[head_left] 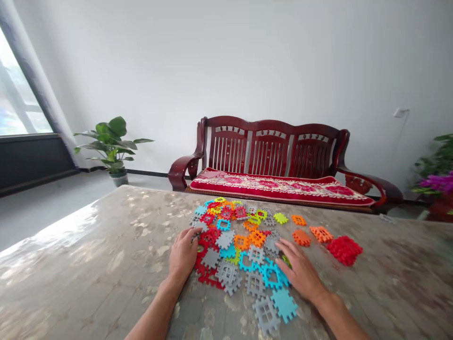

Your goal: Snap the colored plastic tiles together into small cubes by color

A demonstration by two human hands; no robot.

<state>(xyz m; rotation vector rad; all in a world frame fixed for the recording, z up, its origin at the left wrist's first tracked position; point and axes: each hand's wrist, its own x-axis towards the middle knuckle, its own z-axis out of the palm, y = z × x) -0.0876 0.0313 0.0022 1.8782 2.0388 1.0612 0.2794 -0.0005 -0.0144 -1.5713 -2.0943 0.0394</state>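
Flat interlocking plastic pieces in red, grey, blue, orange and yellow-green lie in a loose pile point(225, 240) at the middle of the table. My left hand point(184, 251) rests at the pile's left edge, fingers bent over grey and red pieces. On the right edge, my right hand point(299, 267) lies with its fingers spread, touching the pile beside a yellow-green piece and blue pieces. Nothing is visibly held in it. A blue square piece point(284, 305) and a grey window piece point(266, 315) lie nearest me. Right of the pile sits a red stack point(344, 250).
Orange pieces point(301, 237) and a yellow-green piece point(281, 217) lie between pile and red stack on the patterned tablecloth point(88, 264). Behind the table stands a dark wooden bench point(271, 156) with a red cover. A potted plant point(115, 146) is at the left, purple flowers point(437, 183) at the right.
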